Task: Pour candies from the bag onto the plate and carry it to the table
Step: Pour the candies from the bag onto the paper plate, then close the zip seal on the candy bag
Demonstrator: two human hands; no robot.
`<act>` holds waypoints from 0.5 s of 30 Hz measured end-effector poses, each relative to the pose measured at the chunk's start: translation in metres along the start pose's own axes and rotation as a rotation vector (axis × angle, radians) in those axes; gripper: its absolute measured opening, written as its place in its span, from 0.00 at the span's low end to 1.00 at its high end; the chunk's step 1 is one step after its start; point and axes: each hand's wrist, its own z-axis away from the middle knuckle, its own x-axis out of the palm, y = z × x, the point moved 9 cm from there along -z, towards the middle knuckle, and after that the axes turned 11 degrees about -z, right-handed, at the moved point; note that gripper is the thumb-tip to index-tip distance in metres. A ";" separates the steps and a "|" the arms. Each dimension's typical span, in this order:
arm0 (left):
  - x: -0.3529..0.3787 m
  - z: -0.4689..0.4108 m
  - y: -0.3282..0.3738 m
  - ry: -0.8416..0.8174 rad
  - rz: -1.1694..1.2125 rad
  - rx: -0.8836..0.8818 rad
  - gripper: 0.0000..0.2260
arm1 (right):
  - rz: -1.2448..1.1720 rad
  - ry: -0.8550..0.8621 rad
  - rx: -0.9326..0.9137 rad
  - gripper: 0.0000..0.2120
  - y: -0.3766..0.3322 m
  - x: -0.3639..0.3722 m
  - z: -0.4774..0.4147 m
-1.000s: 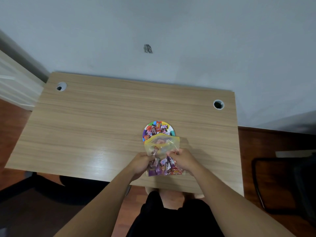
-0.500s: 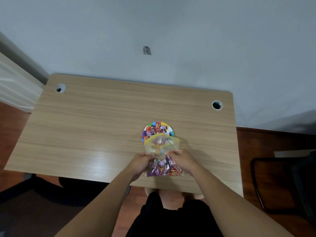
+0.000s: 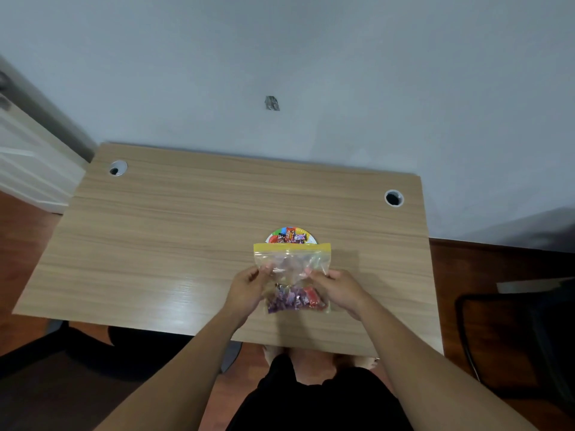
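Our left hand [image 3: 249, 289] and right hand [image 3: 339, 289] pinch the zip bag [image 3: 292, 269] by its sides, just near of the candy plate [image 3: 291, 236].

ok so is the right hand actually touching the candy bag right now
Touching. The head view shows the right hand pinching the side of the candy bag, its fingers pressed into the clear plastic.

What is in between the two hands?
In the head view, the clear plastic zip bag with a yellow top sits between the left hand and right hand, wrapped candies at its bottom.
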 end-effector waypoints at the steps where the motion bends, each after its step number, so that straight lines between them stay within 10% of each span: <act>1: -0.009 0.000 0.005 0.044 -0.013 0.046 0.17 | -0.002 0.018 -0.020 0.26 -0.005 -0.003 -0.001; 15: -0.065 -0.009 0.068 0.042 -0.238 0.344 0.10 | -0.022 -0.035 -0.214 0.17 -0.080 0.003 0.009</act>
